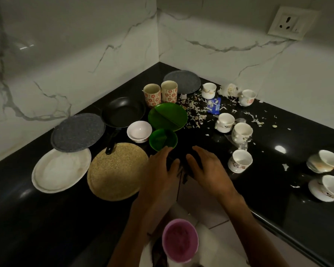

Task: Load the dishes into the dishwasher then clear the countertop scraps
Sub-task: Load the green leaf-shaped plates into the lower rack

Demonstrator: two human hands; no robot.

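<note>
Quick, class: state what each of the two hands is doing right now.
Left hand: fingers curled around a dark object that is hard to identify.
Right hand: gripping the same dark object from the other side.

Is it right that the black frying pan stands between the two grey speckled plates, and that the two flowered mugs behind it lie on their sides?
Not quite. The head view shows the two flowered mugs standing upright, open mouths up, not on their sides. The rest holds: the black frying pan sits between the two grey speckled plates, with the mugs behind it.
</note>
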